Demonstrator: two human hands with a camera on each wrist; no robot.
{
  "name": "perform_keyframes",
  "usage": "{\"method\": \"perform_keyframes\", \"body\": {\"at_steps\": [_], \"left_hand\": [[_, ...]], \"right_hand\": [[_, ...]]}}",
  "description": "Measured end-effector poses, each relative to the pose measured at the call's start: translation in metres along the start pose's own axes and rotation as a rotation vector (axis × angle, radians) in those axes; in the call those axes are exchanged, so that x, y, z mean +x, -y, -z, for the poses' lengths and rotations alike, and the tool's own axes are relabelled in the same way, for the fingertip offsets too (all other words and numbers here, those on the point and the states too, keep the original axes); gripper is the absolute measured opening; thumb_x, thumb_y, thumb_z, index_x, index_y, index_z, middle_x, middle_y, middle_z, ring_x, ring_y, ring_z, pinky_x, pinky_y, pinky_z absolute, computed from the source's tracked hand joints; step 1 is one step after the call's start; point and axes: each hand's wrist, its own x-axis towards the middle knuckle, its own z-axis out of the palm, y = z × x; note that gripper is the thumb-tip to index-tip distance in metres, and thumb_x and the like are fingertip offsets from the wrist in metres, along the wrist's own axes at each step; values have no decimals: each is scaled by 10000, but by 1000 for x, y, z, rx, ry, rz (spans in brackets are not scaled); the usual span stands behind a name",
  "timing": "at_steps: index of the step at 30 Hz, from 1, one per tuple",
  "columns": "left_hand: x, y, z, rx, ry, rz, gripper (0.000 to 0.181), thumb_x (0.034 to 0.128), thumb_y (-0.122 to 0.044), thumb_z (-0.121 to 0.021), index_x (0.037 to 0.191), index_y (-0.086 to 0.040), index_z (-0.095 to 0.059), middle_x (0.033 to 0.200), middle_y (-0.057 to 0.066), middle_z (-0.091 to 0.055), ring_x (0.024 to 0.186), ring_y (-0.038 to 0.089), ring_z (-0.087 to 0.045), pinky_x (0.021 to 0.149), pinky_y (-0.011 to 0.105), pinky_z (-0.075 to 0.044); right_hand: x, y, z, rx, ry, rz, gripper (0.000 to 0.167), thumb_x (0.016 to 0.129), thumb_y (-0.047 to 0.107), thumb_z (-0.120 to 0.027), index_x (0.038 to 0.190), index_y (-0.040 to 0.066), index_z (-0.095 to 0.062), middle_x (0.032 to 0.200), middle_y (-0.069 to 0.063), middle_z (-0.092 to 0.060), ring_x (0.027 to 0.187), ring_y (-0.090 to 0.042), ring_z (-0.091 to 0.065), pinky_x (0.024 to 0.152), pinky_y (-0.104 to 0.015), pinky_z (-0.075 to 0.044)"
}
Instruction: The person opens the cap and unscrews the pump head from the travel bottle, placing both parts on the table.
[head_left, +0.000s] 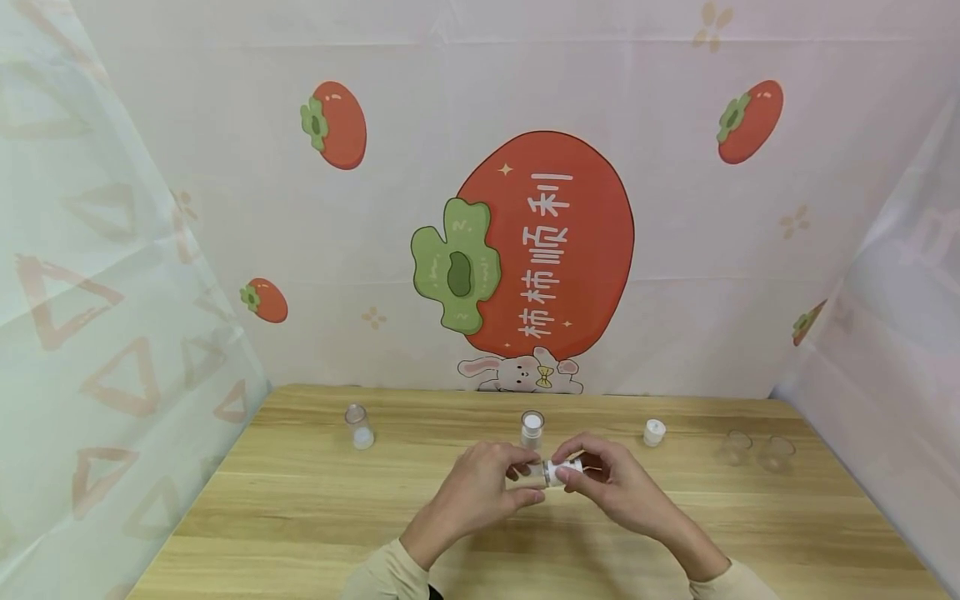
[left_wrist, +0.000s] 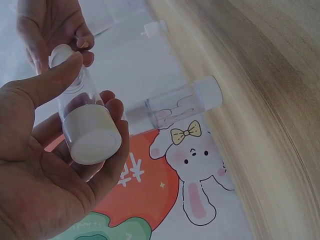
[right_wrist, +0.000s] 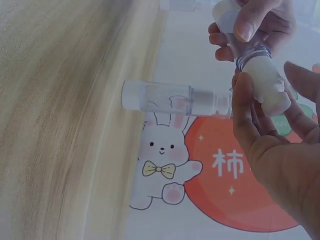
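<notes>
A clear bottle [left_wrist: 75, 100] with a white base lies tilted in my left hand [head_left: 483, 492], whose thumb and fingers grip its body. At the bottle's other end is a white pump top [right_wrist: 265, 80], held between the thumb and fingers of my right hand [head_left: 618, 492]. The top meets the bottle's neck; whether it is screwed tight I cannot tell. Just beyond both hands stands another clear bottle [head_left: 532, 427] with a white base and a white top [right_wrist: 204, 102].
A clear container with a white bottom [head_left: 363, 437] stands at the back left of the wooden table [head_left: 300, 500]. A small white cap [head_left: 654, 432] is at the back right. Two clear covers [head_left: 777, 452] lie farther right. A printed cloth [head_left: 405, 100] hangs behind the table.
</notes>
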Motion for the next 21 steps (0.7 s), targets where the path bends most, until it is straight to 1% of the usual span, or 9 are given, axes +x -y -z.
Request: {"method": "perform_keyframes", "body": {"at_steps": [2,5,10,13,16,21], "left_hand": [[0,0,0,-3,-1,0,323,813,-222,-874,1097,-104,-774,960,-34,-751,812,21,-653,710,189,-522],[0,0,0,-6,-4,-1,327,813,-216,-874,1104,-108,-773,964,-31,-751,820,35,-661,714,189,-523],[-1,-1,0,5,-14,-4,340,815,-226,-873,1120,-118,-771,962,-35,-749,838,69,-679,715,194,-523],[0,-1,1,12,-21,-9,337,819,-230,-870,1123,-124,-770,958,-45,-747,842,79,-685,715,195,-522],[0,-1,1,12,-31,-12,328,822,-231,-867,1118,-129,-772,955,-55,-745,841,74,-686,712,193,-522],[-1,-2,2,5,-40,-14,322,814,-233,-873,1107,-140,-775,944,-86,-733,824,24,-658,700,190,-518]], "right_hand": [[0,-1,0,-2,-1,13,122,985,74,-660,1103,41,-665,1056,-153,-640,834,-200,-681,737,-340,-591],[-1,-1,0,-11,-2,35,130,984,55,-655,1112,36,-659,1063,-159,-642,859,-176,-667,739,-307,-579],[-1,0,1,-13,1,43,217,966,15,-664,1180,12,-632,1138,-199,-639,929,-143,-655,771,-286,-572],[-1,1,1,-11,9,38,261,956,2,-672,1212,1,-620,1180,-211,-629,936,-135,-653,780,-284,-576],[-2,2,2,1,21,38,275,950,3,-682,1216,-11,-617,1175,-210,-625,932,-152,-657,785,-298,-584],[-3,2,2,49,50,3,297,933,23,-712,1211,-21,-615,1115,-212,-627,906,-204,-682,763,-362,-600]]}}
